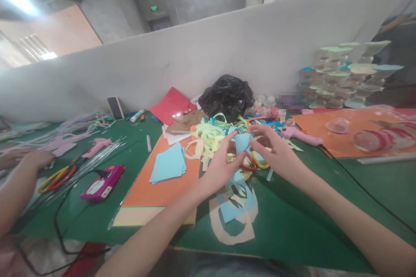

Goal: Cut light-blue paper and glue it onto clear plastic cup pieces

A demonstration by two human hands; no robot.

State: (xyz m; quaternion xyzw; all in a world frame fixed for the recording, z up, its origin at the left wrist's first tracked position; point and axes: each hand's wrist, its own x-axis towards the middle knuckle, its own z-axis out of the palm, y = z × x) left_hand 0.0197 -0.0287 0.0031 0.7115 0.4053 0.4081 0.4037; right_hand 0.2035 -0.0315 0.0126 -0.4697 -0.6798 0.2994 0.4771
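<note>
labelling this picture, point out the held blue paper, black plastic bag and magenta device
Held blue paper (243, 142), head view: middle of its visible face
Black plastic bag (226, 96), head view: crumpled front
Magenta device (105, 182), head view: upper face

Far side, 12 o'clock from the hands: crumpled black plastic bag (225, 97) behind heaped yellow-green paper strips (211, 132); long pale grey partition (156, 67) walls off what lies beyond.
Close in, 5 o'clock: red-and-yellow-handled scissors (260, 162) crowd the space by the right hand (268, 145).
Glue-gun side, 3 o'clock: pink glue gun (305, 136) obstructs a low pass; its thin black cable (354, 173) trails toward 4.
Near edge, 5 to 6 o'clock: flat beige paper cutout (224, 233), passable above; bare green desk (292, 220) beside it.
Left lane, 9 o'clock: open strip between smooth orange sheet (146, 197) and magenta box (103, 182).
</note>
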